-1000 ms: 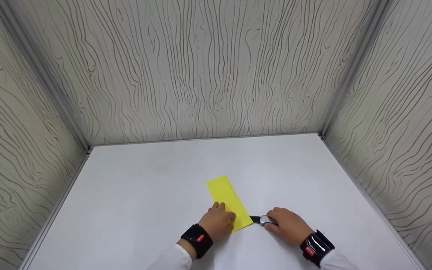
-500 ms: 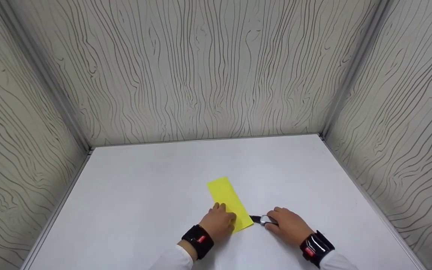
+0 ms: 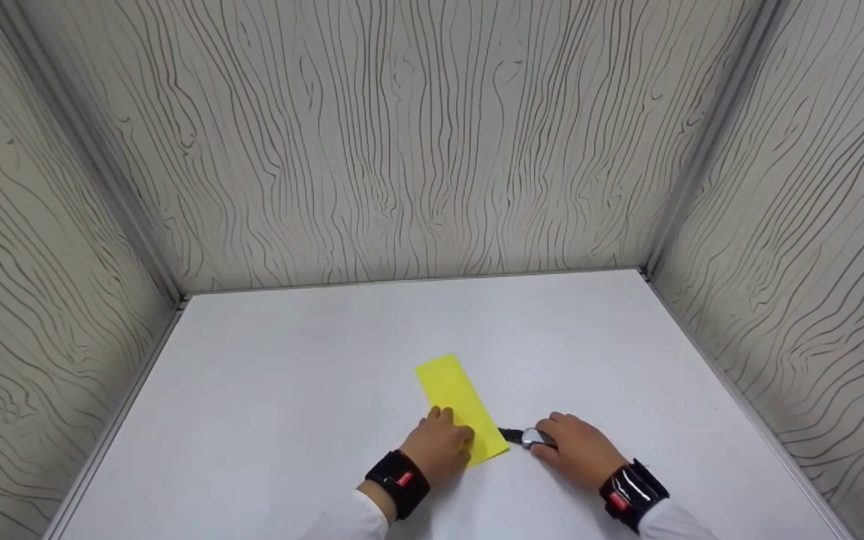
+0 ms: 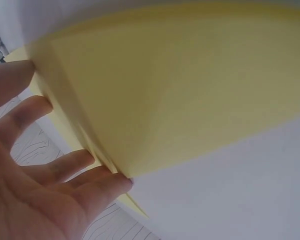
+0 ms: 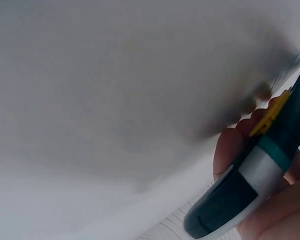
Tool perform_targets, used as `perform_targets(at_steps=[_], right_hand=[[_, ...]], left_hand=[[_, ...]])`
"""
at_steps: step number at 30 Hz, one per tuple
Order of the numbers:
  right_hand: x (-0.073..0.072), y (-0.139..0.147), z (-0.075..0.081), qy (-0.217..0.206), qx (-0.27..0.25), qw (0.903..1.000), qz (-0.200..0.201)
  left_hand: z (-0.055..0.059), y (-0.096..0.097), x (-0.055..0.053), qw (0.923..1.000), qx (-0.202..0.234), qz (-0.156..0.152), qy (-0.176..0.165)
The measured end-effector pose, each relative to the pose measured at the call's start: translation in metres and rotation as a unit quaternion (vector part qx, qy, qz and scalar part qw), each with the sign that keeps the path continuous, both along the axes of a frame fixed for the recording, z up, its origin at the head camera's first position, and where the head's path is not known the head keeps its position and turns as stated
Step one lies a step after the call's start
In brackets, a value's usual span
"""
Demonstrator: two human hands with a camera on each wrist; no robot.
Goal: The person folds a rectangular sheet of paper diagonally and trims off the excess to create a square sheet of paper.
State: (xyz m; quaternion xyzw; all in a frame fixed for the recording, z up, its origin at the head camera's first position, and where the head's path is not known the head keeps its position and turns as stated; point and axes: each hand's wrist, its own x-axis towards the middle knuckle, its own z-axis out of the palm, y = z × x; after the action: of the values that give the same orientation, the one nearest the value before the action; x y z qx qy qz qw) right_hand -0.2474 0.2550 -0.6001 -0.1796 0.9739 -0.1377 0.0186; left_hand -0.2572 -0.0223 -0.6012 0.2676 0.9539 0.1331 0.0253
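A folded yellow sheet of paper [image 3: 456,386] lies slanted on the white table in the head view. My left hand [image 3: 438,446] rests on its lower left part, fingertips pressing it. In the left wrist view those fingers [image 4: 72,165] are spread and slightly bent along the paper [image 4: 180,95], whose layers part a little at the edge. My right hand [image 3: 578,448] grips a utility knife [image 3: 529,438], its dark front end right at the paper's right edge near the lower corner. The right wrist view shows the knife's dark green and grey handle [image 5: 262,167] with a yellow slider.
The white table [image 3: 289,375] is bounded by wood-grain patterned panels [image 3: 417,150] at the back and both sides. Metal rails [image 3: 109,180] run up the corners. Each wrist wears a black strap [image 3: 398,484].
The knife's front end has moved slightly up along the paper's right edge, away from the lower corner. The left hand stays in place on the paper.
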Motion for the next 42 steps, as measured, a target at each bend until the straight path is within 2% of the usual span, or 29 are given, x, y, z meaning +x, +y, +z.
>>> perform_targets(at_steps=[6, 11, 26, 31, 38, 42], right_hand=[[-0.001, -0.002, 0.001, 0.012, -0.003, 0.9999, 0.009], [-0.002, 0.001, 0.000, 0.028, -0.010, 0.9994, 0.021], [-0.008, -0.004, -0.001, 0.025, -0.007, 0.9996, 0.014], [-0.010, -0.006, 0.000, 0.027, -0.012, 0.9991, 0.029], [-0.008, -0.007, 0.003, 0.026, -0.007, 0.9995, 0.014], [-0.010, -0.009, 0.004, 0.029, -0.015, 0.9991, 0.026]], left_hand=[[0.000, 0.001, 0.000, 0.9999, -0.006, 0.004, -0.011], [0.003, 0.001, 0.001, 0.9999, -0.011, 0.005, -0.004], [0.009, 0.001, 0.004, 0.9997, -0.002, 0.010, -0.021], [0.012, 0.000, 0.005, 0.9995, 0.001, 0.014, -0.028], [0.009, 0.000, 0.006, 0.9999, 0.002, 0.008, -0.011], [0.007, 0.000, 0.006, 1.0000, 0.001, 0.008, 0.002]])
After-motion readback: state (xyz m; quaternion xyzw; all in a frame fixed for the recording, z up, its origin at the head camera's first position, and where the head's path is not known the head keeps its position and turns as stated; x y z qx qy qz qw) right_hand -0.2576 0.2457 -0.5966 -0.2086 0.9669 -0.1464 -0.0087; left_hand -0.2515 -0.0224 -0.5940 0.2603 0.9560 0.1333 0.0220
